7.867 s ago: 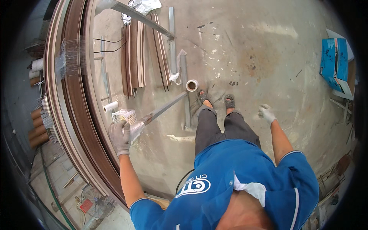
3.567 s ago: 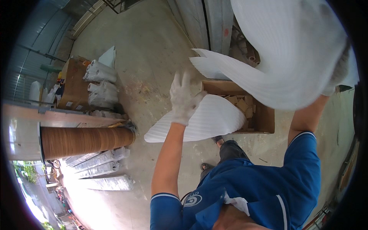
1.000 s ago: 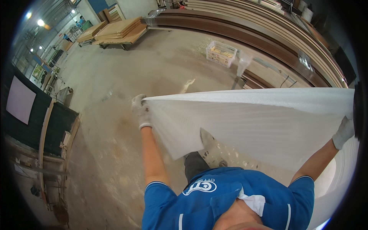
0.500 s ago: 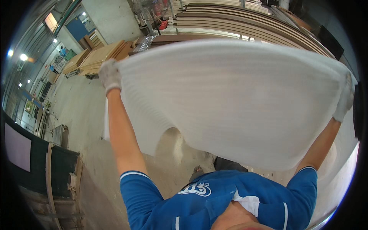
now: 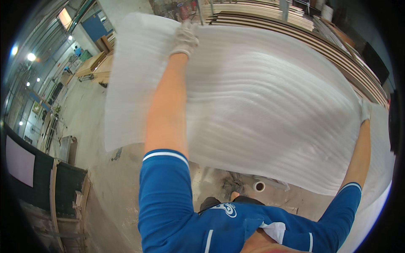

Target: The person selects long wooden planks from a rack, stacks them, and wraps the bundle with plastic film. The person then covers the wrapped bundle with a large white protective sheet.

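A wide white foam sheet (image 5: pixel 261 101) is spread out in front of me, its surface rippled with soft lines. My left hand (image 5: pixel 185 39), in a pale work glove, is closed on the sheet's far edge, with a flap of foam extending to the left of it. At the far right my right hand (image 5: pixel 365 109), gloved too, grips the same sheet near its upper right part. The fingertips of both hands are partly hidden by the foam. More of the sheet runs down past my right arm to the right rim.
Behind the sheet lie stacked long boards (image 5: pixel 295 40). Flat wooden panels (image 5: pixel 90 63) stand at the far left. On the floor near my feet are a roll with a hollow core (image 5: pixel 259 186) and crumpled clear plastic (image 5: pixel 276 182). A dark green panel (image 5: pixel 69 189) stands at the lower left.
My left hand has moved right and farther away along the edge, and the foam now extends left of it. My right hand has shifted slightly left and lower. The floor roll has come into view.
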### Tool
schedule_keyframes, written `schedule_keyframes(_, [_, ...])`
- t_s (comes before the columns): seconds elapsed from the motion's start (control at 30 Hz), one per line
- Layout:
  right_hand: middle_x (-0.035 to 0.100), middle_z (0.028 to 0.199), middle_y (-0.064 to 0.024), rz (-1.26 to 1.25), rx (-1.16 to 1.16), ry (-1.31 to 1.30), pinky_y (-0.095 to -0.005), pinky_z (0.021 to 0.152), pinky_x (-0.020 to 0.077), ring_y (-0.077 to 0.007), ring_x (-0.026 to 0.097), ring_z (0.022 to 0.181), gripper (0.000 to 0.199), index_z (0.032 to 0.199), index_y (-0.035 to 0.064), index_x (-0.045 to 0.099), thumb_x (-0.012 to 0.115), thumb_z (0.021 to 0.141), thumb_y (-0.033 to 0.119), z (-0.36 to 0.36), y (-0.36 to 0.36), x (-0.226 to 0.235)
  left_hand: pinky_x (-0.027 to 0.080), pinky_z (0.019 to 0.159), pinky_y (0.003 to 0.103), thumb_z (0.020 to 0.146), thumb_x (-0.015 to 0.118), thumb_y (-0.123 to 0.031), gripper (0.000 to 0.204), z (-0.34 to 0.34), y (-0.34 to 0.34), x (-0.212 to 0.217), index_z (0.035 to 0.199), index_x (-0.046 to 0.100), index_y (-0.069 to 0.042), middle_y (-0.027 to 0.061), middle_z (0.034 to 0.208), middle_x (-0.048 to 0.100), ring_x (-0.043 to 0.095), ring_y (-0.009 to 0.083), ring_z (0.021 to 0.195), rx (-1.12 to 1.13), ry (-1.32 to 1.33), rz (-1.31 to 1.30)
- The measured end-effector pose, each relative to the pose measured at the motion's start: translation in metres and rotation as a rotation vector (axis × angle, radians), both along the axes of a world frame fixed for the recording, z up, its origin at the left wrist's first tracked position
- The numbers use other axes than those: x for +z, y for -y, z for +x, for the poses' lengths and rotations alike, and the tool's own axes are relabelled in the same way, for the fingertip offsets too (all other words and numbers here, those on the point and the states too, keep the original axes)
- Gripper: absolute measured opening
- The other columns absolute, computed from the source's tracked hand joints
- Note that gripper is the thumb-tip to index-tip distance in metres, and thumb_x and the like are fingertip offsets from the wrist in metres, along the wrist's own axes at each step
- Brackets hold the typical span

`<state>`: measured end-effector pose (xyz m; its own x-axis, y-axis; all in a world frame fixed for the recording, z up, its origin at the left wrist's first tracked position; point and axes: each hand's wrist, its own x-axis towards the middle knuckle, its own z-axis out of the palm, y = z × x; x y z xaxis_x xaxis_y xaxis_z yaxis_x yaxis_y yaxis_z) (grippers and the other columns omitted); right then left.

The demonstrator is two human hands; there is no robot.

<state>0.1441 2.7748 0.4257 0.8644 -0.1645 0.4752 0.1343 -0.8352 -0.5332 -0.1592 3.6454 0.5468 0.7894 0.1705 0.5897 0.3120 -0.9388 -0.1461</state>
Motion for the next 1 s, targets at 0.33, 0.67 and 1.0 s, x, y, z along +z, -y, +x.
schedule_keyframes(0.33, [0.046,0.158,-0.0176,-0.143,0.168,-0.366,-0.037,0.123,0.0263,-0.0278,0.038,0.149,0.071,0.155,0.0052,0.044,0.051,0.102,0.052,-0.056,-0.104,-0.01,0.036,0.118,0.041,0.094,0.061,-0.047,0.058,0.003,-0.103,-0.094,0.143,0.055,-0.015,0.0125,0.157,0.044,0.043,0.0324,0.144,0.13,-0.206,-0.224])
schedule_keyframes(0.67, [0.044,0.156,-0.018,-0.174,-0.941,0.354,-0.0467,0.119,0.0324,-0.0373,0.036,0.147,0.084,0.155,0.0084,0.039,0.062,0.093,0.06,-0.357,-0.138,-0.012,0.027,0.123,0.036,0.102,0.059,-0.043,0.073,-0.078,-0.285,-0.139,0.155,0.038,0.002,0.0187,0.161,0.04,0.038,0.0274,0.148,0.005,-0.056,-0.819])
schedule_keyframes(1.0, [0.043,0.158,-0.0187,1.857,-0.526,0.043,-0.0518,0.117,0.0382,-0.033,0.044,0.143,0.092,0.157,0.0049,0.035,0.063,0.093,0.065,-0.442,-0.132,-0.217,0.037,0.116,0.037,0.101,0.056,-0.046,0.064,-0.067,-0.352,-0.161,0.15,0.047,-0.006,0.018,0.151,0.052,0.051,0.0304,0.137,0.111,0.009,-0.991])
